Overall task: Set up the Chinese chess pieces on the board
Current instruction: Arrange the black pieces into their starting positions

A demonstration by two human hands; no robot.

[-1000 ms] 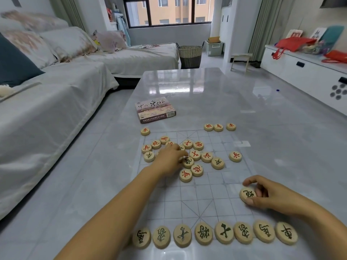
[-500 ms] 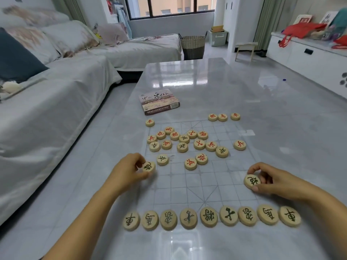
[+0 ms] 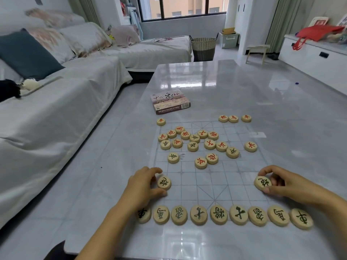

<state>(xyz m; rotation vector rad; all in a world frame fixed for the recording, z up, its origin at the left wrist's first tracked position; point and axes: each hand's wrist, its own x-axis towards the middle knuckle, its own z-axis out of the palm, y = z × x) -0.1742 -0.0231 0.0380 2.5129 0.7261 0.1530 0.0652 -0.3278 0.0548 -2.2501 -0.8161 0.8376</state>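
Observation:
A thin transparent chess board with a printed grid lies on the grey table. Several round wooden pieces with black characters form a row along the near edge. My left hand pinches a black-lettered piece on the board's left side, two rows above that row. My right hand pinches another black-lettered piece at the matching spot on the right. A loose cluster of red and black pieces lies on the far half. Three red pieces sit at the far right edge, one red piece at the far left.
The chess set box lies on the table beyond the board. A covered sofa runs along the left. A wicker basket and a small stool stand on the floor past the table's far end.
My left hand took a black piece from the cluster and drew it back to the board's near left. My right hand stayed on its piece at the right side.

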